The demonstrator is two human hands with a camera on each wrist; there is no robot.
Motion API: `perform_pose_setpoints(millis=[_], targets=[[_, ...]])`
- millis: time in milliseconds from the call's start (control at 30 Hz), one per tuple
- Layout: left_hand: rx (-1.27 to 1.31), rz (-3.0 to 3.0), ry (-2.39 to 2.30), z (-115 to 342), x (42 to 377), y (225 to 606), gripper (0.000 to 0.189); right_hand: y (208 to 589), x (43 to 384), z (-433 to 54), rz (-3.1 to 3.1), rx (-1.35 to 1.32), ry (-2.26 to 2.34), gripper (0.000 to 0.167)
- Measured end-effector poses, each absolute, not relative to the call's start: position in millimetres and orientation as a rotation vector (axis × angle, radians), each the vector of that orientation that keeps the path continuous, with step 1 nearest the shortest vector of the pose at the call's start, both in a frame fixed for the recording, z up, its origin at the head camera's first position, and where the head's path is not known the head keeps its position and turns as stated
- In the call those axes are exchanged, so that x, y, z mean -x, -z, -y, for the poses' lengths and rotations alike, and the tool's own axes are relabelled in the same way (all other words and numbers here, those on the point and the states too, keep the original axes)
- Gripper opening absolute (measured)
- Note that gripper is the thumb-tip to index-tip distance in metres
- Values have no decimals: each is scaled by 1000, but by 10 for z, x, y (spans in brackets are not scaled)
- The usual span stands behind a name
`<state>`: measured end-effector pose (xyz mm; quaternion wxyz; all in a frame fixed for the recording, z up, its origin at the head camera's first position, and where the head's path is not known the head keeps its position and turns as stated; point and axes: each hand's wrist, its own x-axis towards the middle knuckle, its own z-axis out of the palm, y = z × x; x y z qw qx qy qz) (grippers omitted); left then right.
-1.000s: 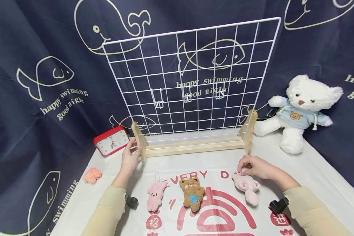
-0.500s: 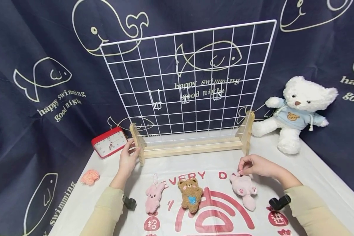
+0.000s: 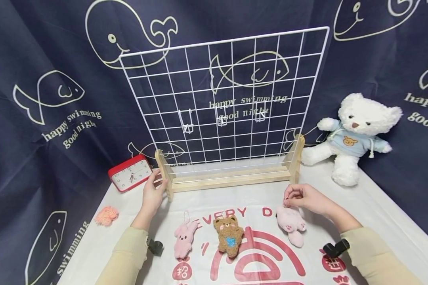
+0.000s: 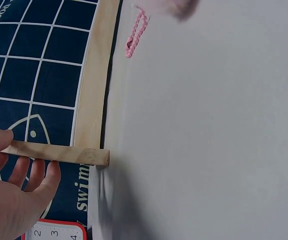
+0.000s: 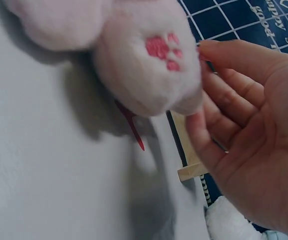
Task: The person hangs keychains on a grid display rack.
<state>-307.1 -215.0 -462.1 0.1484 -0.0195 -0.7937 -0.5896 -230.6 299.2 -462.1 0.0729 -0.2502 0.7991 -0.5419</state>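
Note:
At the left end of a white wire grid rack, my left hand (image 3: 154,192) grips the wooden side foot (image 4: 59,152), thumb on one face and fingers on the other. My right hand (image 3: 304,199) pinches the top loop of a pink plush charm (image 3: 291,225) with pink paw marks. This charm hangs from the fingertips, close over the table. To its left lie a brown bear charm (image 3: 229,236) and a pink bunny charm (image 3: 184,240), loops toward the rack. Three white hooks, among them the middle hook (image 3: 222,120), hang on the rack's grid (image 3: 232,79).
A red alarm clock (image 3: 130,173) stands beside my left hand, with a coral yarn bundle (image 3: 107,215) nearer the front. A white teddy bear (image 3: 353,138) in a blue top sits right of the rack. Dark printed cloth (image 3: 57,35) hangs behind.
My right hand has raised the pink plush charm slightly, and it now dangles and has turned. The left hand keeps its grip on the rack. The whole head view has shifted a little.

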Motion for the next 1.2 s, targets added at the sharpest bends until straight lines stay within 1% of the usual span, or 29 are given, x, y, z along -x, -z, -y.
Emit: perform_pose_setpoints(millis=[233,800,1067,1200], targets=[[55,2277,1705,2156,3059,4626,49,4545,2278,-2895,-2627,704,1706,8],[48,2299,1717,2149,3065,4604,51,4237,2390,-2689,-2706,744,1869,10],[42,2278,1744,2154,3078,4620,51,4075,2476,-2564,-2735,779,1973,19],[39,2282,1748,2162,3083,4629,51,3966,2530,-2520,-2742,821,2024,20]])
